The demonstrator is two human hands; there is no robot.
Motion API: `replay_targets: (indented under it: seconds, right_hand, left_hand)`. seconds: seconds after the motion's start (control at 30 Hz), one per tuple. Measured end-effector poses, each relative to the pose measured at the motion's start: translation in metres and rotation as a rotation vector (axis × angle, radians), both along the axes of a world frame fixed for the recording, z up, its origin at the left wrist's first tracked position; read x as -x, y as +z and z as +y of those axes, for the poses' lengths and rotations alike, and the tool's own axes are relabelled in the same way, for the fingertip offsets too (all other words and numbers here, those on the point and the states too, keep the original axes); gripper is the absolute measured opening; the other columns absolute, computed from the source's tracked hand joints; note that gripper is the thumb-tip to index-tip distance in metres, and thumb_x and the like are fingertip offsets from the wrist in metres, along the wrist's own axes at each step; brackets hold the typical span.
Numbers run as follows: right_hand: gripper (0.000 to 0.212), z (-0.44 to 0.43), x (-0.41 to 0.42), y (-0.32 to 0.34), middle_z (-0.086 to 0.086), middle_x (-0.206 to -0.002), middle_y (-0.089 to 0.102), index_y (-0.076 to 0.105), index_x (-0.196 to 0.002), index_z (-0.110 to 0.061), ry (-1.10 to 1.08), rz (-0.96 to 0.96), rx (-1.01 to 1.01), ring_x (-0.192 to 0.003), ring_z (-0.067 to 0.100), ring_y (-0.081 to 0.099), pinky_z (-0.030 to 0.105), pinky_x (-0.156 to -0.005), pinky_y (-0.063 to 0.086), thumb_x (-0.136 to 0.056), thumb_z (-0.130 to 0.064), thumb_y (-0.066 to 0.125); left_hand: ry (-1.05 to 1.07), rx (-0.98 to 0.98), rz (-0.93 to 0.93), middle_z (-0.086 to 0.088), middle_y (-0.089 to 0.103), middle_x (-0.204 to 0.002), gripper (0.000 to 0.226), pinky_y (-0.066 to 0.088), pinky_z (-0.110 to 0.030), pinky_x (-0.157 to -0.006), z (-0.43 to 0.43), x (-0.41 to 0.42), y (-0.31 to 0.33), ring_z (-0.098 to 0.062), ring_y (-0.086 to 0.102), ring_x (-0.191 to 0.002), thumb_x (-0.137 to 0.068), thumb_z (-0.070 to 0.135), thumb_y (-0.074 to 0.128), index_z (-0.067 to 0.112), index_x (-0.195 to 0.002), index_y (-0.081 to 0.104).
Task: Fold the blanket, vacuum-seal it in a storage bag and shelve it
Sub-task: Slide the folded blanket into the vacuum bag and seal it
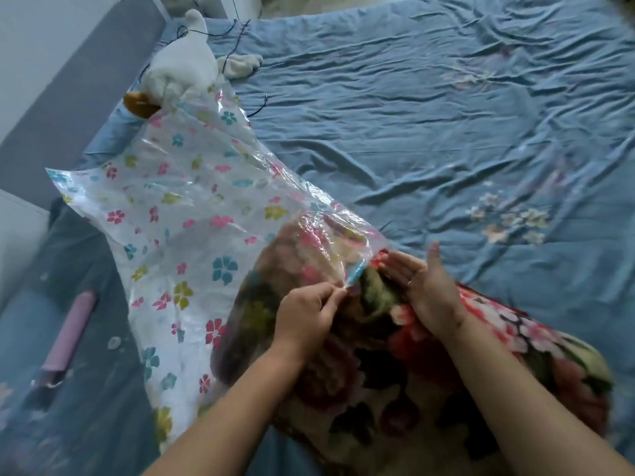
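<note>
1. Your left hand (pixel 305 321) is nearest you. Its thumb and fingertips (pixel 331 296) pinch the blue strip (pixel 355 273) along the mouth of the bag and hold that edge up off the blanket.
2. Just right of those fingers, your right hand (pixel 422 283) holds nothing. Its fingers are straight and close together, the palm faces your left hand, and the fingertips reach the bag's mouth against the top of the blanket.
3. The folded, flowered blanket (pixel 395 372) lies on the bed under both hands. The end beyond your left fingers is already inside the bag and shows through the plastic. The part under your right wrist and to its right lies outside.
4. The bag (pixel 178 207), clear plastic printed with small flowers, stretches slack away to the left of your left fingers.
5. Well left of your left hand, a lilac tube (pixel 72 324) lies on the bed.
6. Past your right fingertips, the rumpled blue sheet (pixel 412 115) spreads out.
7. Farthest off, beyond the bag's far corner, a white plush toy (pixel 182 70) lies with a thin black cord (pixel 237 46) beside it.
</note>
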State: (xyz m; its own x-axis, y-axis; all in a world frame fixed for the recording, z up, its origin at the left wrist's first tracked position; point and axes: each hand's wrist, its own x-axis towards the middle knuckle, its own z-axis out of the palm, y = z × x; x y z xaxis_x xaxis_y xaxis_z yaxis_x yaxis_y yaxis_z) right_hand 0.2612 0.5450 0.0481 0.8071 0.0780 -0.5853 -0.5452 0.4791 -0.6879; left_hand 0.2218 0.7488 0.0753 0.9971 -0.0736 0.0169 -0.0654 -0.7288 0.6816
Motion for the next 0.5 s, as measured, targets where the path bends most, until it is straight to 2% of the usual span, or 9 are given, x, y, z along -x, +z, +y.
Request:
replay_targets:
  seconds: [0.07, 0.13, 0.17, 0.2, 0.3, 0.43, 0.5]
  right_hand:
    - [0.079, -0.016, -0.014, -0.001, 0.022, -0.099, 0.071, 0.054, -0.111, 0.009, -0.048, 0.229, -0.29, -0.091, 0.03, 0.07, 0.044, -0.081, 0.057, -0.097, -0.062, 0.022]
    - [0.081, -0.021, -0.031, -0.002, 0.026, -0.111, 0.066, 0.049, -0.12, 0.011, -0.026, 0.39, -0.441, -0.099, 0.037, 0.063, 0.057, -0.065, 0.056, -0.097, -0.063, 0.024]
    - [0.082, -0.022, -0.038, -0.002, 0.025, -0.118, 0.063, 0.046, -0.127, 0.009, 0.012, 0.43, -0.461, -0.103, 0.038, 0.061, 0.061, -0.063, 0.055, -0.097, -0.063, 0.023]
    - [0.083, -0.022, -0.043, -0.002, 0.025, -0.122, 0.061, 0.046, -0.13, 0.008, 0.067, 0.452, -0.456, -0.106, 0.038, 0.059, 0.063, -0.063, 0.054, -0.096, -0.064, 0.022]
    - [0.091, -0.025, -0.051, -0.006, 0.028, -0.116, 0.064, 0.052, -0.123, 0.009, 0.178, 0.462, -0.463, -0.109, 0.039, 0.058, 0.065, -0.067, 0.052, -0.093, -0.07, 0.017]
    - [0.094, -0.023, -0.047, -0.017, 0.027, -0.128, 0.059, 0.051, -0.129, 0.003, 0.1, 0.402, -0.545, -0.104, 0.043, 0.066, 0.063, -0.084, 0.049, -0.09, -0.074, 0.014]
    - [0.095, -0.019, -0.043, -0.024, 0.026, -0.134, 0.055, 0.049, -0.134, 0.001, 0.025, 0.38, -0.634, -0.108, 0.043, 0.064, 0.059, -0.089, 0.049, -0.089, -0.075, 0.013]
  left_hand:
    - [-0.021, -0.096, -0.07, 0.003, 0.072, -0.071, 0.036, 0.049, -0.03, -0.054, -0.009, 0.021, -0.014, -0.018, 0.068, -0.066, -0.091, 0.044, 0.05, 0.019, -0.078, 0.072]
    - [-0.028, -0.165, -0.159, 0.003, 0.069, -0.067, 0.034, 0.046, -0.029, -0.052, -0.026, 0.036, -0.018, -0.018, 0.065, -0.062, -0.092, 0.04, 0.048, 0.02, -0.076, 0.07]
    - [-0.026, -0.189, -0.212, 0.003, 0.068, -0.066, 0.033, 0.045, -0.029, -0.053, -0.034, 0.04, -0.019, -0.016, 0.063, -0.06, -0.092, 0.038, 0.048, 0.02, -0.074, 0.07]
    - [-0.023, -0.207, -0.26, 0.004, 0.068, -0.065, 0.031, 0.044, -0.029, -0.055, -0.041, 0.044, -0.021, -0.015, 0.061, -0.059, -0.092, 0.035, 0.049, 0.02, -0.074, 0.07]
    - [-0.027, -0.239, -0.347, 0.006, 0.065, -0.067, 0.027, 0.041, -0.027, -0.06, -0.05, 0.054, -0.032, -0.015, 0.06, -0.06, -0.094, 0.031, 0.05, 0.021, -0.079, 0.071]
    - [0.004, -0.367, -0.343, 0.003, 0.059, -0.081, 0.025, 0.04, -0.029, -0.071, -0.04, 0.068, -0.051, -0.018, 0.052, -0.075, -0.089, 0.034, 0.055, 0.019, -0.104, 0.069]
    - [0.027, -0.382, -0.343, 0.002, 0.059, -0.087, 0.028, 0.039, -0.03, -0.075, -0.036, 0.073, -0.057, -0.018, 0.05, -0.08, -0.086, 0.034, 0.055, 0.019, -0.109, 0.065]
